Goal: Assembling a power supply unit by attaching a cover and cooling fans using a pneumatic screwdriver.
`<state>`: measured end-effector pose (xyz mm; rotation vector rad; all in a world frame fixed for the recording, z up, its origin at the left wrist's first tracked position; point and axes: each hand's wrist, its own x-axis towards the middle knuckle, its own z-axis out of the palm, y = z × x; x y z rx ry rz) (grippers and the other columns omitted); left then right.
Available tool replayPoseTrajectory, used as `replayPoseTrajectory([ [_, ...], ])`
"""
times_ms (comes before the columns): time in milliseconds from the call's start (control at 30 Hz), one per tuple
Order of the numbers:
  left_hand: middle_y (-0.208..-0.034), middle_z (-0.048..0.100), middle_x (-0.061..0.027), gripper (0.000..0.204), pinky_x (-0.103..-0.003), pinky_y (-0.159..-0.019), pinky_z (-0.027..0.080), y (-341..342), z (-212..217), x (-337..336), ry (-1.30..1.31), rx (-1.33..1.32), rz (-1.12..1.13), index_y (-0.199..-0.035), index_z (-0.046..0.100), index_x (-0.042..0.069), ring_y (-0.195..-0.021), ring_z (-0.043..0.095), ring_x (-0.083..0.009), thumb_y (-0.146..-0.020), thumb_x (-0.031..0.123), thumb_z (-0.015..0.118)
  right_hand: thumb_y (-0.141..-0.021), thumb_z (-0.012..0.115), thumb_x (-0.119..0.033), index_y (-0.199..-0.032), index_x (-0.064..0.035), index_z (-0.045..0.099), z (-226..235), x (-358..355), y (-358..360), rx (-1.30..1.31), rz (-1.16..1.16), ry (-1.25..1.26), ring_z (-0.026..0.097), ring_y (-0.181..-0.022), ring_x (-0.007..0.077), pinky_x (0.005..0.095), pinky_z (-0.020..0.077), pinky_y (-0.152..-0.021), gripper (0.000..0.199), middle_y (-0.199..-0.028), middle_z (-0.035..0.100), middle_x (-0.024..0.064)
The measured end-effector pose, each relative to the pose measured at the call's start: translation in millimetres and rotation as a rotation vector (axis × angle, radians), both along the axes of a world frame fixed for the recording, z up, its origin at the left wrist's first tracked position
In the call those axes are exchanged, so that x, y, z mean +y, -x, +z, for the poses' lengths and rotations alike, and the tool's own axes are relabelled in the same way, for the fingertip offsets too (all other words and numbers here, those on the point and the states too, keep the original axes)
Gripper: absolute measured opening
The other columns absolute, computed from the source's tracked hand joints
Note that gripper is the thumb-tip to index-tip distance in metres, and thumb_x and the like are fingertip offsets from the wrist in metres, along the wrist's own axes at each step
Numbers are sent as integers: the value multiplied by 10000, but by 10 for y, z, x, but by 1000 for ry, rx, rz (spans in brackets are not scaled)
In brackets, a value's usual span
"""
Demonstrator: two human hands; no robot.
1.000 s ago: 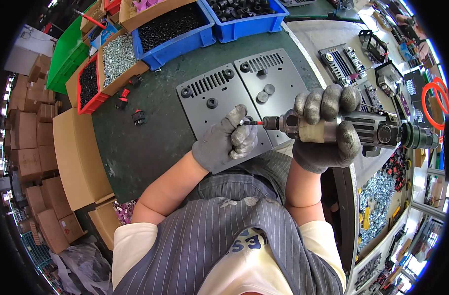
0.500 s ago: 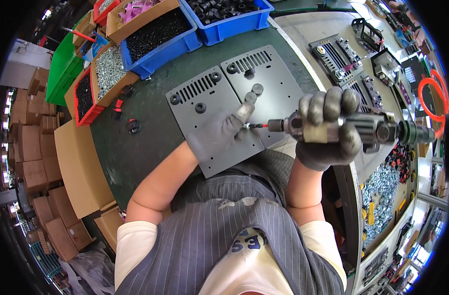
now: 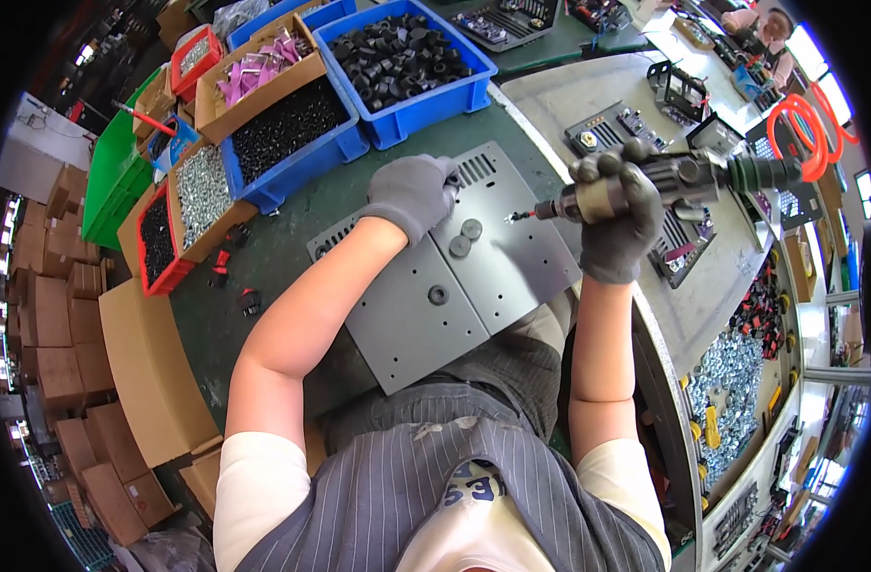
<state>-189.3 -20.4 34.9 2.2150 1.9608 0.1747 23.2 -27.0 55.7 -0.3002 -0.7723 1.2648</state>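
Now two grey plates (image 3: 512,272) lie side by side mid-view; the left hand (image 3: 412,195) has left the bit (image 3: 525,215) for their eleven o'clock, beside the slots (image 3: 476,170), so the bit points free toward nine, seemingly loaded. The left fingers curl down, any grip hidden. At two o'clock, the right hand (image 3: 626,214) wraps the power driver (image 3: 688,176), forearm (image 3: 602,334) rising from five.

Counted at the tabletop (image 3: 202,348): two gloved hands (image 3: 407,195), one power driver (image 3: 681,179), two slotted dark plates (image 3: 412,315) and two round black discs (image 3: 460,247). Three blue bins (image 3: 440,107), two red bins (image 3: 173,276) and one green bin (image 3: 121,186) are visible; the stacked cardboard boxes (image 3: 56,319) are too many to tally.
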Motion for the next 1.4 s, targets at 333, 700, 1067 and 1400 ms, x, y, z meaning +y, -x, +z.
replayPoseTrajectory([
  [333, -924, 661, -75, 273, -338, -750, 479, -113, -253, 503, 111, -543, -25, -993, 655, 156, -849, 620, -258, -735, 238, 629, -726, 548, -18, -973, 5, 460, 126, 794, 318, -310, -157, -32, 573, -631, 229, 340, 500, -599, 263, -756, 526, 104],
  [700, -945, 654, -83, 273, -381, -761, 477, -228, -366, 506, 65, -434, 18, -1019, 637, 176, -864, 616, -280, -773, 293, 633, -679, 663, -124, -886, 1, 562, -91, 1086, 756, -905, -120, -12, 533, -613, 103, 251, 445, -582, 262, -679, 580, 19],
  [1067, -924, 647, -122, 313, -413, -719, 478, -313, -306, 445, -57, -345, -39, -975, 638, 132, -843, 615, -305, -782, 376, 608, -693, 665, -112, -910, -16, 561, -197, 1132, 715, -746, -32, -3, 531, -608, 87, 255, 443, -548, 258, -697, 561, 12],
  [1400, -944, 639, -125, 333, -372, -735, 480, -262, -291, 430, -14, -469, -28, -1036, 610, 152, -839, 617, -284, -761, 339, 633, -724, 611, -9, -1067, -19, 505, 307, 465, 395, -357, 99, -82, 579, -709, 204, 337, 485, -635, 359, -835, 568, 105],
])
